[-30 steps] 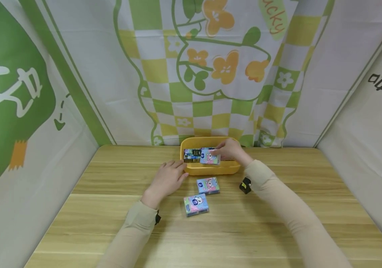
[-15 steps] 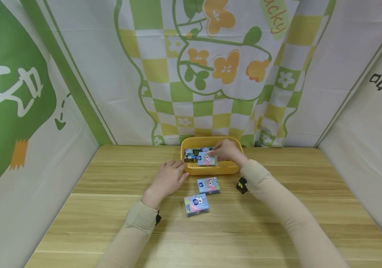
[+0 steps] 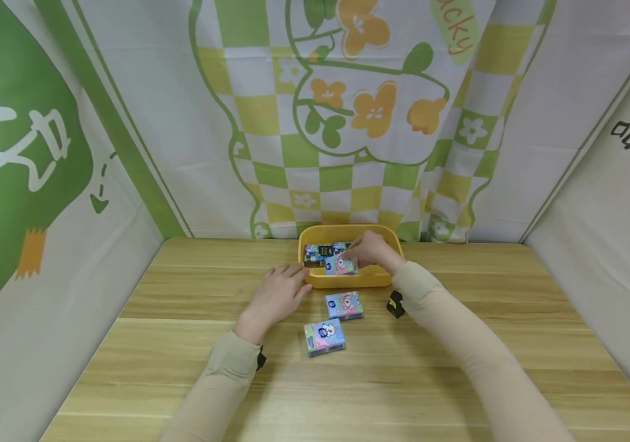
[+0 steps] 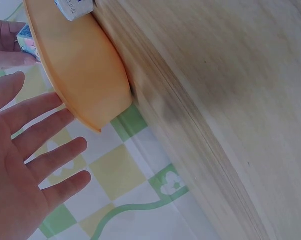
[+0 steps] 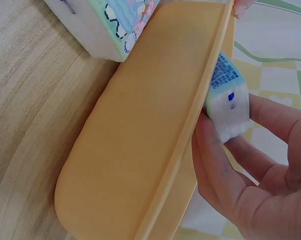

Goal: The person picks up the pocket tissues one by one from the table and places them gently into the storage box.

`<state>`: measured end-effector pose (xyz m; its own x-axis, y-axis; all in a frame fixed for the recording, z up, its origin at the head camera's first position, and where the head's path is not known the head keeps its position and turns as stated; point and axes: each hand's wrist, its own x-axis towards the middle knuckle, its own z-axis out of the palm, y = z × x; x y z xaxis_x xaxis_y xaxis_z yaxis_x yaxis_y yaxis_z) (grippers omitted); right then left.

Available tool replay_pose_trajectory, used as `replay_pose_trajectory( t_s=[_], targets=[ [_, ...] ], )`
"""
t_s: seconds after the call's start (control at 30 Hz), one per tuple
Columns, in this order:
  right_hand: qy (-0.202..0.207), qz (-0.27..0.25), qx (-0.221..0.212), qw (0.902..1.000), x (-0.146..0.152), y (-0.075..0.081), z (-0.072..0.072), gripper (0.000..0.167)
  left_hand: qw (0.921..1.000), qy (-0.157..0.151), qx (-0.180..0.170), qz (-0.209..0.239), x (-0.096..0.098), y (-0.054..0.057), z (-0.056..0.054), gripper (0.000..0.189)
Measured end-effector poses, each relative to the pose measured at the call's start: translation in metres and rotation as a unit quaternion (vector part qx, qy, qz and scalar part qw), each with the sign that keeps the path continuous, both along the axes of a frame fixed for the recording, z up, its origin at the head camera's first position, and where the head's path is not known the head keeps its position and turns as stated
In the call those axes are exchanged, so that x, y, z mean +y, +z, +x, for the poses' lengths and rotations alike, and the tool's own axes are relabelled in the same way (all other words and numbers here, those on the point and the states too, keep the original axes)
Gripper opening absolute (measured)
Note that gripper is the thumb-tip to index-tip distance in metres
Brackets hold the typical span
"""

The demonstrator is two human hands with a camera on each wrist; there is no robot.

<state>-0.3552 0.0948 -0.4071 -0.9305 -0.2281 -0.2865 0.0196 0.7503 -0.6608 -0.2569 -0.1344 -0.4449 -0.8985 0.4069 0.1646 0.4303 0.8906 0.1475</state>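
My right hand (image 3: 374,250) pinches a small tissue pack (image 3: 338,265) with a pink-and-blue cartoon cover, inside the yellow basket (image 3: 348,282) near its front wall. In the right wrist view the thumb and fingers grip the pack's white end (image 5: 230,117), just behind the basket's rim. Darker blue packs (image 3: 315,254) lie in the basket's left and middle part. With fingers spread and fairly straight, my left hand (image 3: 276,293) rests at the basket's left front corner; the left wrist view has its fingertips (image 4: 65,116) right at the rim.
Two more cartoon tissue packs, one upper (image 3: 344,305) and one lower (image 3: 324,337), lie on the wooden table (image 3: 392,393) in front of the basket. A checked, flowered curtain (image 3: 348,178) hangs right behind it. White cloth walls stand on both sides.
The right hand has moved a little left and toward the front wall of the basket, lowering the held tissue pack. The left hand and the two packs on the table have stayed put.
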Motion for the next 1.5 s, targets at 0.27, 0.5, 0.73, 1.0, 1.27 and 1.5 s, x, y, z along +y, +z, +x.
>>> replay_pose_trajectory(
  t_s=[0.27,0.5,0.73,1.0,1.27,1.5],
  targets=[
    [-0.002,-0.014,-0.008,0.9999,-0.005,-0.006,-0.003,0.028,1.0000,-0.001,0.003,0.005,0.001,0.001,0.002,0.047],
    [0.000,-0.021,-0.015,0.9997,-0.009,-0.005,-0.003,0.026,1.0000,-0.001,0.006,0.004,0.000,0.001,0.001,0.047],
    [-0.006,-0.021,-0.025,0.9995,-0.014,-0.003,-0.002,0.023,1.0000,-0.002,0.004,-0.001,-0.001,-0.001,0.000,0.048],
    [0.004,-0.027,-0.053,0.9983,-0.017,-0.004,-0.002,0.023,1.0000,-0.002,0.004,-0.001,-0.001,-0.001,0.000,0.048],
    [0.018,-0.047,-0.079,0.9956,-0.021,-0.006,-0.005,0.023,1.0000,-0.002,0.009,0.001,-0.001,-0.002,0.000,0.046],
    [0.011,-0.060,-0.086,0.9944,-0.025,-0.007,-0.006,0.020,0.9999,-0.005,0.012,-0.002,-0.001,-0.001,0.000,0.046]
  ],
)
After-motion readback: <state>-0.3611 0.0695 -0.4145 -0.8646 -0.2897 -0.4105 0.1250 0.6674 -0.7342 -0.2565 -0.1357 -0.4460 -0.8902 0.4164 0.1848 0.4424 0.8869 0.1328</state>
